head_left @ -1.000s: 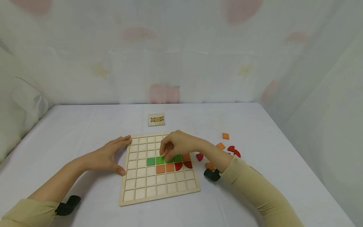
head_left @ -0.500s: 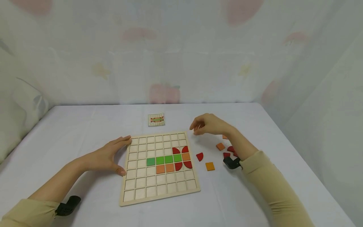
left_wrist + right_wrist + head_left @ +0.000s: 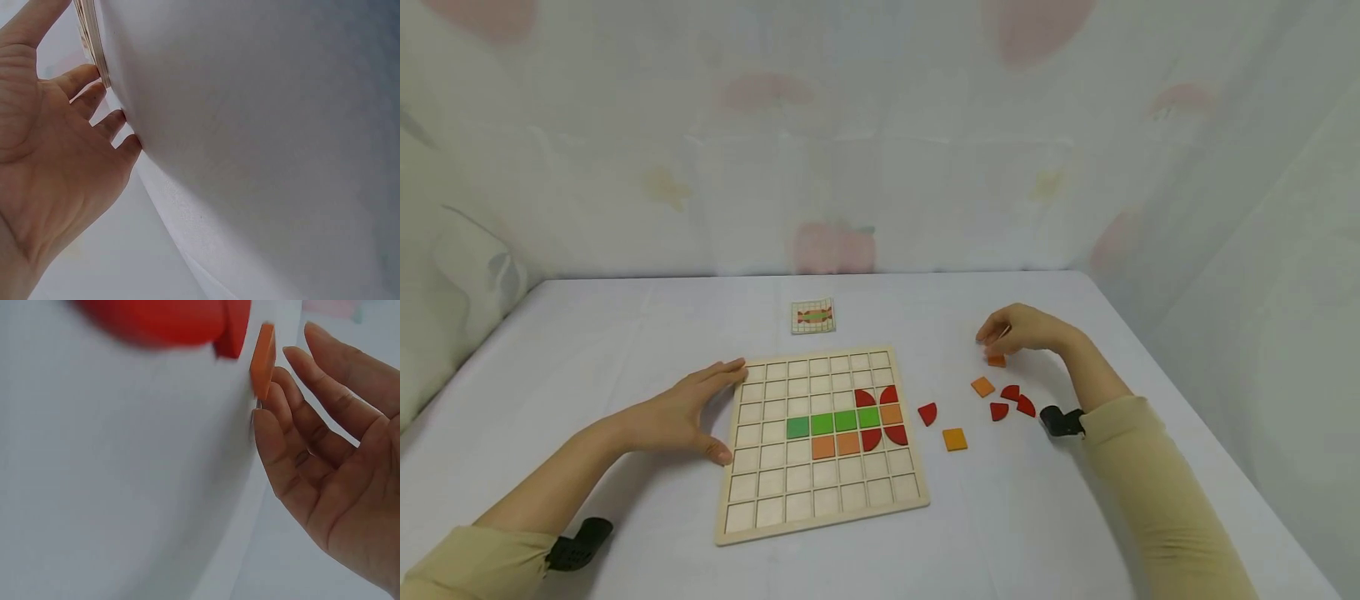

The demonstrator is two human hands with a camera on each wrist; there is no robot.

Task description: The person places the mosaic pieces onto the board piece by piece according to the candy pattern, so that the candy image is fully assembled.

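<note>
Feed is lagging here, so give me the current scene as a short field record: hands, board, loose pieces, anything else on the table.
Left hand: open, fingers and thumb against the left edge of the board
Right hand: open, fingertips at an orange square, not gripping it
On board: four green squares in a row, three orange squares, four red quarter-rounds at the right end
Loose pieces: two more orange squares, four red quarter-rounds, right of the board
Card: beyond the board, shows a pattern
</note>
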